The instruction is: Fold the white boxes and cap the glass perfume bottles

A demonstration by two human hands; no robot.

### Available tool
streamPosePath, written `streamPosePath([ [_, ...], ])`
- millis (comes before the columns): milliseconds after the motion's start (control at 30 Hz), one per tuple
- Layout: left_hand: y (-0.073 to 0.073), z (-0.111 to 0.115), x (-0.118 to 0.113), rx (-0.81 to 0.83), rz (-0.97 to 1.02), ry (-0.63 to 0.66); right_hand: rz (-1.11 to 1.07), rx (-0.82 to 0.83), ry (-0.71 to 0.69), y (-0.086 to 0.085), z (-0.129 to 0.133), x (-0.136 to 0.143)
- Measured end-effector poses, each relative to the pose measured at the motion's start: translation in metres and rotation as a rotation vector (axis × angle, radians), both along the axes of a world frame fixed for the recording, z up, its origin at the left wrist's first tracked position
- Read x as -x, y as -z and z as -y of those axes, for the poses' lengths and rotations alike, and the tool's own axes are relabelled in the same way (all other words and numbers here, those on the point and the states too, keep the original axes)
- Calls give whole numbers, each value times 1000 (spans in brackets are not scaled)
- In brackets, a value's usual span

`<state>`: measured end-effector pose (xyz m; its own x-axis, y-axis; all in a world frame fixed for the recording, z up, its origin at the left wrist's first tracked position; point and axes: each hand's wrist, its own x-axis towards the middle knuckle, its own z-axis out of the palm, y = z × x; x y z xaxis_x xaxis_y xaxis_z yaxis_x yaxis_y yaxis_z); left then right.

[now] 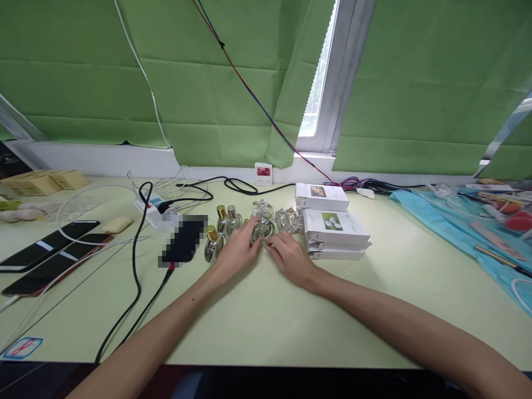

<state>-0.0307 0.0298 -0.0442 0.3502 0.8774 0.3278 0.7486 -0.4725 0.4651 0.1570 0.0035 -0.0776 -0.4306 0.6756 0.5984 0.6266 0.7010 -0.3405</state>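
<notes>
Near the middle of the table, my left hand (241, 241) is closed around the side of a round clear glass perfume bottle (262, 228). My right hand (291, 257) is beside the bottle's lower right edge, its fingers curled and pressed together; whatever they pinch is hidden. Another clear bottle (262, 209) stands just behind. More glass bottles (286, 220) crowd together to the right. On the left of my left hand are gold-capped perfume bottles (211, 244), several in a cluster.
White boxes (336, 228) are stacked right of my hands. A pixelated dark phone (185, 241) with a black cable, a white power strip (152, 210) and two more phones (54, 271) lie left. Blue plastic sheeting (453, 233) with clutter covers the right side. Green blinds hang behind.
</notes>
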Motion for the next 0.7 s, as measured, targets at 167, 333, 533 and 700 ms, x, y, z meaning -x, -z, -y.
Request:
streamPosePath([
  [167,1,0,0,21,-7,-2,-100,-58,-47,0,1,0],
  [333,0,2,0,31,-5,17,-157,-84,-74,-2,3,-1],
  [533,-6,7,-3,60,-13,3,-194,-119,-107,-3,3,0],
  [700,-11,11,-5,102,-18,-10,-237,-186,-131,2,0,0],
])
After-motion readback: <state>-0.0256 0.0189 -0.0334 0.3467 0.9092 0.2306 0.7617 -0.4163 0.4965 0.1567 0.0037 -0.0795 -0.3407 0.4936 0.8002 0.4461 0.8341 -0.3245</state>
